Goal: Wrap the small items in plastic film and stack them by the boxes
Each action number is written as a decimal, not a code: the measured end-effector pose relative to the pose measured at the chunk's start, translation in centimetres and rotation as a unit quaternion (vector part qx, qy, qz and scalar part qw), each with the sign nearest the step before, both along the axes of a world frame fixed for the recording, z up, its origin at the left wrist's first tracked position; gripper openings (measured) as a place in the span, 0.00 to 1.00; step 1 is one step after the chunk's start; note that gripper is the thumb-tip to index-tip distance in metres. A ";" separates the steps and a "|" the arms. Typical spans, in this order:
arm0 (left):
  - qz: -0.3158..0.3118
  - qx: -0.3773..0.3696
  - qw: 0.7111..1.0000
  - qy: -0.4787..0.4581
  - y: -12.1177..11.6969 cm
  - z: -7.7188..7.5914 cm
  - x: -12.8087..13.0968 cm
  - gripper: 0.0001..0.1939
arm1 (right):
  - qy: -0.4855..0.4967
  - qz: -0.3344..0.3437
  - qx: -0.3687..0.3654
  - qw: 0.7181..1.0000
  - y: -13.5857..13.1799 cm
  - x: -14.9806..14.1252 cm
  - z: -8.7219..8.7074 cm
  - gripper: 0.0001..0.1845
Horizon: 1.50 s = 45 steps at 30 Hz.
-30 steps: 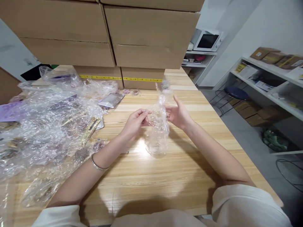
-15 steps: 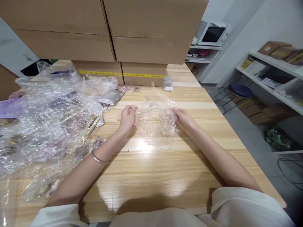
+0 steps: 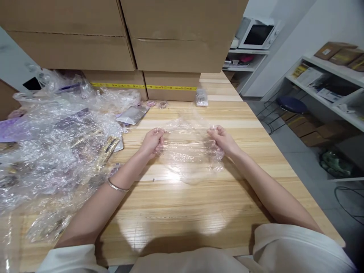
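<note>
A thin, clear plastic bag (image 3: 186, 146) is stretched between my two hands above the wooden table (image 3: 182, 212). My left hand (image 3: 152, 142) pinches its left edge between thumb and fingers. On the opposite side, my right hand (image 3: 223, 141) is closed on the crumpled right edge. Light glints off the taut creases in the middle, and nothing can be made out inside the plastic. Left of my left hand lies a big heap of clear plastic packets (image 3: 62, 151), with gold and purple items partly showing through. A silver pouch (image 3: 132, 115) rests at the heap's edge.
Large cardboard boxes (image 3: 173, 53) stand along the table's back. A small clear packet (image 3: 201, 98) sits in front of them at the right. Beyond the table's right edge are a blue stool (image 3: 291, 105), shelves with boxes (image 3: 335, 49) and a microwave (image 3: 258, 35).
The plastic has been pulled wider and flatter, my hands moving slightly apart. Its upright upper part has sunk lower. The camera view has shifted a little.
</note>
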<state>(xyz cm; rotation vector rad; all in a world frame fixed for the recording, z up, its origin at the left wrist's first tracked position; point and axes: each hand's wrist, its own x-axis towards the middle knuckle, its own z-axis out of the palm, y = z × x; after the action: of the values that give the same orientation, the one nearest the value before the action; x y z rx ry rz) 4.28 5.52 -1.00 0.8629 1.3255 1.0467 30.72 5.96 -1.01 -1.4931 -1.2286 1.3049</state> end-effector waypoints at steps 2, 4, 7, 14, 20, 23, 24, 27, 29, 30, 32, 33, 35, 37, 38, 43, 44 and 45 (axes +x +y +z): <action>-0.006 0.003 1.000 0.022 0.3 0.5 -0.6 0.06 | -0.130 0.019 0.017 0.991 -0.4 0.6 0.6 0.13; -0.010 0.002 0.999 0.041 0.5 0.9 -1.2 0.06 | -0.222 0.028 0.017 0.975 -0.6 1.4 1.0 0.20; -0.009 0.007 0.995 0.099 0.7 1.3 -1.8 0.07 | -0.305 0.047 -0.008 0.951 -0.8 3.0 1.3 0.29; -0.106 -0.004 0.964 0.245 1.8 1.1 -4.6 0.08 | -0.320 0.393 -0.163 0.846 -2.4 7.9 2.6 0.29; -0.311 0.060 0.871 0.375 2.7 3.0 -6.7 0.08 | -0.325 0.287 -0.057 0.900 -1.1 6.9 2.8 0.31; -0.208 0.143 0.892 0.376 2.8 2.8 -4.8 0.09 | -0.361 0.226 0.002 0.905 0.0 3.8 1.2 0.29; -0.183 0.154 0.905 0.352 2.7 2.4 -3.9 0.10 | -0.356 0.232 0.019 0.905 0.2 2.8 0.6 0.27; -0.176 0.107 0.946 0.250 2.6 1.1 -1.9 0.16 | -0.314 0.222 0.067 0.921 0.3 0.5 -1.0 0.19; -0.217 0.053 0.951 0.213 2.4 0.6 -1.3 0.20 | -0.241 0.151 0.084 0.955 0.3 -0.2 -1.5 0.16; -0.243 0.037 0.948 0.203 2.3 0.4 -1.2 0.22 | -0.188 0.113 0.082 0.972 0.2 -0.4 -1.7 0.15; -0.274 0.032 0.946 0.169 2.0 0.4 -1.3 0.23 | -0.093 0.067 0.067 0.991 0.2 -0.6 -1.7 0.15; -0.271 0.036 0.951 0.144 1.9 0.6 -1.4 0.22 | -0.069 0.053 0.063 0.994 0.3 -0.5 -1.7 0.15; -0.226 0.044 0.968 0.100 1.8 0.8 -1.6 0.20 | -0.079 0.020 0.076 0.994 0.6 -0.1 -1.6 0.16; -0.152 0.053 0.981 0.111 1.9 1.0 -1.7 0.19 | -0.112 -0.033 0.112 0.987 1.3 0.8 -1.8 0.15; -0.112 0.066 0.982 0.134 2.1 1.0 -1.8 0.19 | -0.121 -0.059 0.127 0.983 1.7 1.4 -1.9 0.15; 0.018 0.155 0.964 0.216 3.6 0.0 -2.2 0.21 | -0.087 -0.135 0.119 0.980 3.6 3.8 -2.5 0.16; 0.024 0.172 0.957 0.234 3.9 -0.2 -2.4 0.20 | -0.073 -0.127 0.098 0.984 3.8 4.0 -2.5 0.17; 0.028 0.185 0.947 0.261 4.1 -0.3 -2.6 0.18 | -0.058 -0.106 0.067 0.990 3.9 4.1 -2.4 0.20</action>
<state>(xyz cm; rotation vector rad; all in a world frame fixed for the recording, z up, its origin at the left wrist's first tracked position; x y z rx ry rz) 1.65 9.58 -1.33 1.4679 1.6192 1.1797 34.86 9.84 -3.42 -1.5715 -1.1703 0.9898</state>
